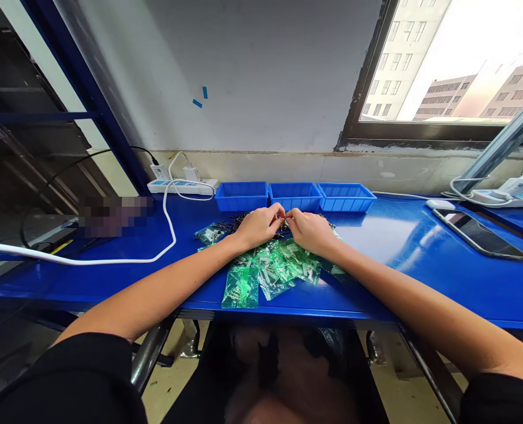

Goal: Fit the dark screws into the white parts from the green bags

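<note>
My left hand (261,225) and my right hand (308,229) meet over the middle of the blue table, fingertips pinched close together. Whatever is between them is too small to name. Under and behind the fingers lies a pile of dark screws (232,224), partly hidden by my hands. Nearer to me several clear plastic packets with green print (272,268) lie heaped, with small pale pieces inside. One packet (240,288) lies flat at the front of the heap, close to the table edge.
Three blue bins stand in a row behind my hands: a left bin (241,197), a middle bin (294,197) and a right bin (346,198). A white cable (166,224) runs across the left side from a power strip (182,186). A phone (477,232) lies at the right.
</note>
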`<state>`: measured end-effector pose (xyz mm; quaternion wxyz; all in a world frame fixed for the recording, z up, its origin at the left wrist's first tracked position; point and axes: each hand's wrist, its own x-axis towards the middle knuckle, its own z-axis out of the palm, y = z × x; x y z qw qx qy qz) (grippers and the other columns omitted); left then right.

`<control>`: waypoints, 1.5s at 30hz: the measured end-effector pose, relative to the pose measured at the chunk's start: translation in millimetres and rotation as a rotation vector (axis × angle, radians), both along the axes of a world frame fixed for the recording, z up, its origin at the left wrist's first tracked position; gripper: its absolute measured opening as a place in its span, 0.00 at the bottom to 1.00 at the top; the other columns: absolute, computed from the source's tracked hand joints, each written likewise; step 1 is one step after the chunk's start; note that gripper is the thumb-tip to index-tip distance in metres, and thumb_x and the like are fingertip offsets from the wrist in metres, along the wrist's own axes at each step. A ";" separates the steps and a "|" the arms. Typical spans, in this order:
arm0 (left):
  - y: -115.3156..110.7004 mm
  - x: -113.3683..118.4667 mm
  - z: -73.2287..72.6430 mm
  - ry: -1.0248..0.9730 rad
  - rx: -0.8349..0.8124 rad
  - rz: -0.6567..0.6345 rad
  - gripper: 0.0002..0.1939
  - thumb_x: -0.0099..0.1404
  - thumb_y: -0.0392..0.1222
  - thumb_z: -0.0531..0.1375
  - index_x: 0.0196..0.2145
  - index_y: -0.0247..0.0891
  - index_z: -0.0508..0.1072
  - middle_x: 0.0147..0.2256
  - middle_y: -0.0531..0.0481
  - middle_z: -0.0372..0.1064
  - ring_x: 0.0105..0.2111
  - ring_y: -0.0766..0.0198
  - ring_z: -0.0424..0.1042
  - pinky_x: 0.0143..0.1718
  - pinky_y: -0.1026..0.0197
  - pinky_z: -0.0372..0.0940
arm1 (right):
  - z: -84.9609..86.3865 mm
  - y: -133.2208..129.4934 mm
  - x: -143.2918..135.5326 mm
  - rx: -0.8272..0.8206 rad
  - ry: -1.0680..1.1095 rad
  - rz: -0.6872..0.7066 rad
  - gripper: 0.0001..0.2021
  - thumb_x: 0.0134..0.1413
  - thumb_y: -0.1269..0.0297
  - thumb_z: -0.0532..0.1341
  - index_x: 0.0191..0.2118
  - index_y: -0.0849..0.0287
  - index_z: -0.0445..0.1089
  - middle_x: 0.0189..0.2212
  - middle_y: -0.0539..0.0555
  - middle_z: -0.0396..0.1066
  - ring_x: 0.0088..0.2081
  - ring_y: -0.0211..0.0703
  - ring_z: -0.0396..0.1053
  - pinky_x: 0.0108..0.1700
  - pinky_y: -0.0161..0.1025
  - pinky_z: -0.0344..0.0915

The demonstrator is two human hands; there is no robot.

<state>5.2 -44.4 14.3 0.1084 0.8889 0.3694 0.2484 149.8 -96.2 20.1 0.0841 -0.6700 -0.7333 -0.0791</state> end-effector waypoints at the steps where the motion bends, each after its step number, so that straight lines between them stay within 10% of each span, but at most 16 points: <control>1: -0.3 0.1 0.4 0.005 -0.003 0.010 0.06 0.64 0.38 0.53 0.38 0.39 0.68 0.30 0.50 0.73 0.31 0.60 0.72 0.30 0.61 0.60 | 0.2 -0.1 -0.2 0.000 0.000 0.001 0.14 0.66 0.64 0.43 0.44 0.60 0.64 0.37 0.58 0.74 0.39 0.50 0.72 0.30 0.37 0.53; 45: -0.8 1.6 4.8 0.168 0.059 0.128 0.10 0.68 0.42 0.50 0.38 0.37 0.70 0.34 0.46 0.75 0.37 0.55 0.73 0.39 0.57 0.61 | -0.9 -0.4 0.9 0.008 0.007 0.037 0.12 0.64 0.63 0.49 0.47 0.60 0.64 0.39 0.57 0.74 0.40 0.49 0.72 0.32 0.36 0.55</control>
